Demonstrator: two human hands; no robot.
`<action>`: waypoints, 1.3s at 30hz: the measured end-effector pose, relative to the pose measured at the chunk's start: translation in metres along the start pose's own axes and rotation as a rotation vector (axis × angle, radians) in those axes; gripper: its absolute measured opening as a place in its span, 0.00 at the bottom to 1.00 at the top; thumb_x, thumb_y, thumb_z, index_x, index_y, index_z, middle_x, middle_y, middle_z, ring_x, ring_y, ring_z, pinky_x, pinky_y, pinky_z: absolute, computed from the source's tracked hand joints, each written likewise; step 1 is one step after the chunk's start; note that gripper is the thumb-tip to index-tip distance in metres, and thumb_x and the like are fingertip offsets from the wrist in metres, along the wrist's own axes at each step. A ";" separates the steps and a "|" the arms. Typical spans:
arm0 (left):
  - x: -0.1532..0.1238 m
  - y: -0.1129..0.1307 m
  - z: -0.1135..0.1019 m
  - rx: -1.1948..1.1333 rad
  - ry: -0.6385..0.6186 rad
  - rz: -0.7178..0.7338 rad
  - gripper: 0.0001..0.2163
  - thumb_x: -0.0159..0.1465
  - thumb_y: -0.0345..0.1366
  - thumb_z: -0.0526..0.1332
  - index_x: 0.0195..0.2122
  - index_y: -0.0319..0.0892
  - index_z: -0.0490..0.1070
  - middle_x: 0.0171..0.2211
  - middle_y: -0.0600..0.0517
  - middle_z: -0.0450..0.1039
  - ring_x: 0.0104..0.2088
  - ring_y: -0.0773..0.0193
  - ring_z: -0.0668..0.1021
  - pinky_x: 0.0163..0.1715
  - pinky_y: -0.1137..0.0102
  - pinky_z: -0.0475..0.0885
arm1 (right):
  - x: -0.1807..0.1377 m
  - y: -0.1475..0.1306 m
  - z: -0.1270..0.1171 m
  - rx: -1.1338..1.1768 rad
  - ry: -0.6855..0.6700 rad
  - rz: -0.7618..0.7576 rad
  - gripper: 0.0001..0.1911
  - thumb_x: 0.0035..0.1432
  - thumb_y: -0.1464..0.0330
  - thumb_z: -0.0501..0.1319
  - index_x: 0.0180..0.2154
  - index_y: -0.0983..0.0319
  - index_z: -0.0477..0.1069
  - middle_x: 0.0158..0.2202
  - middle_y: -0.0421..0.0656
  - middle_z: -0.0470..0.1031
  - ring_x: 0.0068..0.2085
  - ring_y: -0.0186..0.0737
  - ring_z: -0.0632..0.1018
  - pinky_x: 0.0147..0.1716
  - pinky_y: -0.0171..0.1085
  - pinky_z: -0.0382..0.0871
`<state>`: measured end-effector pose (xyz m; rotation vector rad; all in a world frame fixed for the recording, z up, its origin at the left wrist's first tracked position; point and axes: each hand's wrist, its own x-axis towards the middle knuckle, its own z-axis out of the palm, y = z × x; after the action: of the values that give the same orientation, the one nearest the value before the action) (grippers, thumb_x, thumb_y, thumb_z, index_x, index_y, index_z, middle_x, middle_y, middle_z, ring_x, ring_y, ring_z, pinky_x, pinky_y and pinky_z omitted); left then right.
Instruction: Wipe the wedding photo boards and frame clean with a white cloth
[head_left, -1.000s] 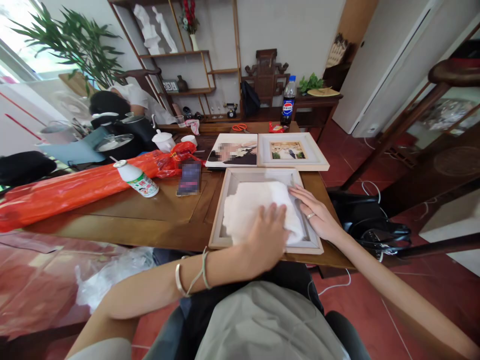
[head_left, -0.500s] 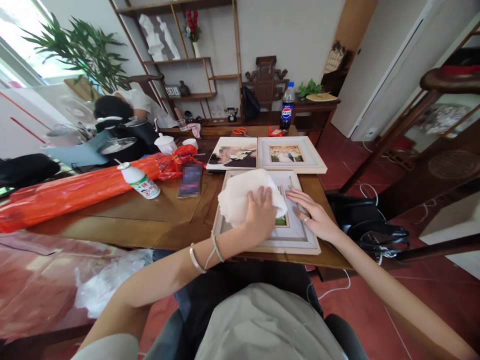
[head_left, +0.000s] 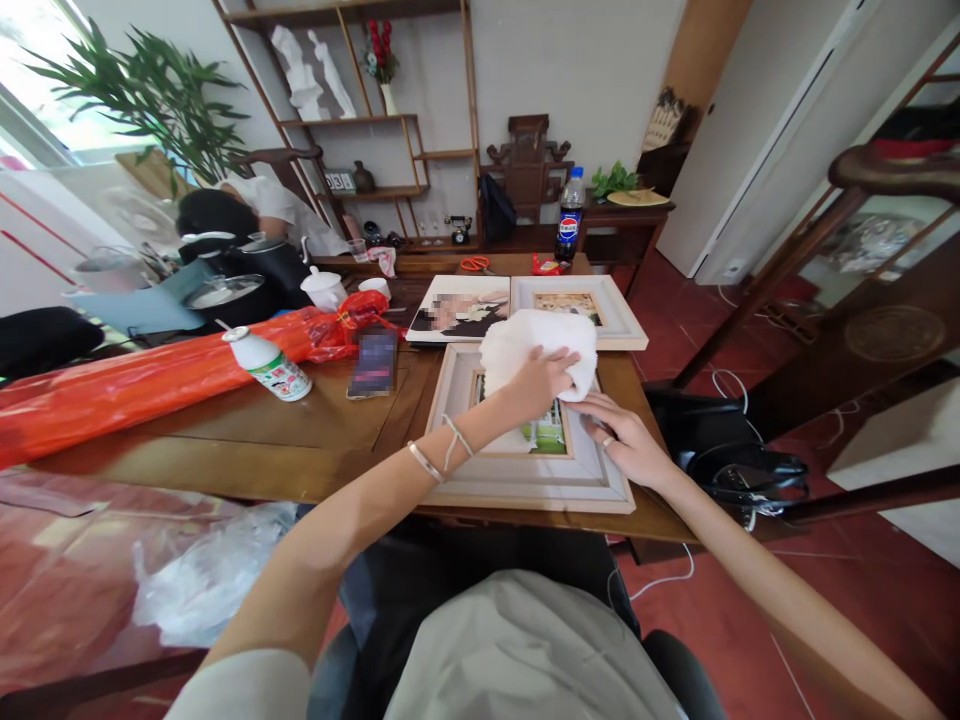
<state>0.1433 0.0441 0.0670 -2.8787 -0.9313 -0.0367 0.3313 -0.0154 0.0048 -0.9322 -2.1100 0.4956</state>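
A folded white cloth (head_left: 517,338) lies over the upper part of a pale picture frame (head_left: 442,405) on the table. My left hand (head_left: 544,383) presses on the cloth with its fingers curled over it. Part of a green photo shows in the frame below that hand. At the frame's right side, my right hand (head_left: 630,442) lies with fingers stretched out, the tips close to the cloth's lower edge. Behind are a second framed photo (head_left: 626,315) and a flat photo print (head_left: 480,297); the cloth partly hides the second frame.
A long red plastic-wrapped bundle (head_left: 150,385), a white bottle (head_left: 266,362) and a phone (head_left: 373,362) lie to the left. Orange-handled scissors (head_left: 475,264) and a cola bottle (head_left: 570,218) are at the back. A black bag (head_left: 720,440) sits right of the table.
My left hand has slid the cloth to the right and away from me, uncovering the frame's left side. My right hand stays at the right side, its fingers now nearer the cloth.
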 end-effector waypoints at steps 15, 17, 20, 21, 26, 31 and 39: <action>-0.134 0.016 -0.035 0.116 -0.244 -0.320 0.17 0.58 0.25 0.56 0.47 0.41 0.75 0.64 0.41 0.56 0.63 0.49 0.63 0.53 0.57 0.67 | 0.001 -0.001 0.001 0.077 0.018 0.013 0.22 0.61 0.73 0.53 0.55 0.51 0.69 0.58 0.41 0.69 0.62 0.45 0.65 0.61 0.55 0.57; -0.143 0.047 -0.030 0.103 -0.221 -0.262 0.14 0.58 0.29 0.59 0.43 0.42 0.77 0.65 0.40 0.54 0.63 0.46 0.61 0.54 0.52 0.65 | 0.002 -0.002 0.000 0.084 0.019 0.043 0.22 0.61 0.72 0.54 0.54 0.51 0.70 0.58 0.41 0.69 0.62 0.45 0.65 0.62 0.55 0.56; -0.150 0.073 -0.026 0.102 -0.170 -0.249 0.10 0.60 0.33 0.58 0.40 0.42 0.78 0.65 0.38 0.54 0.61 0.44 0.64 0.50 0.50 0.67 | 0.004 -0.003 -0.001 0.104 0.017 0.072 0.21 0.60 0.72 0.55 0.53 0.51 0.71 0.58 0.41 0.70 0.62 0.45 0.65 0.62 0.55 0.56; -0.150 0.073 -0.026 0.104 -0.153 -0.251 0.10 0.61 0.34 0.58 0.41 0.42 0.77 0.64 0.38 0.55 0.60 0.44 0.66 0.49 0.51 0.68 | 0.004 -0.003 -0.001 0.109 0.019 0.079 0.21 0.59 0.72 0.55 0.53 0.51 0.71 0.58 0.41 0.70 0.62 0.45 0.65 0.62 0.55 0.55; -0.127 0.023 -0.020 0.117 -0.035 -0.348 0.13 0.66 0.36 0.52 0.45 0.42 0.75 0.64 0.39 0.55 0.61 0.47 0.64 0.49 0.50 0.68 | 0.005 -0.001 -0.003 0.120 -0.002 0.066 0.22 0.59 0.72 0.57 0.53 0.52 0.71 0.58 0.42 0.69 0.63 0.46 0.64 0.62 0.56 0.54; -0.099 -0.033 0.003 0.105 0.025 -0.356 0.14 0.64 0.33 0.53 0.46 0.39 0.74 0.66 0.40 0.51 0.65 0.45 0.55 0.58 0.45 0.57 | 0.004 -0.001 -0.003 0.118 -0.004 0.053 0.22 0.59 0.73 0.55 0.54 0.51 0.69 0.59 0.42 0.68 0.63 0.47 0.63 0.62 0.56 0.55; -0.144 0.041 -0.005 0.081 -0.104 -0.331 0.10 0.60 0.32 0.59 0.39 0.43 0.79 0.66 0.42 0.53 0.64 0.41 0.59 0.58 0.44 0.58 | 0.003 -0.001 -0.001 0.100 0.015 0.063 0.20 0.62 0.71 0.55 0.53 0.51 0.70 0.58 0.41 0.69 0.63 0.46 0.63 0.62 0.56 0.55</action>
<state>0.0507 -0.0736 0.0595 -2.6437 -1.3844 0.1205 0.3307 -0.0135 0.0078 -0.9439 -2.0282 0.6189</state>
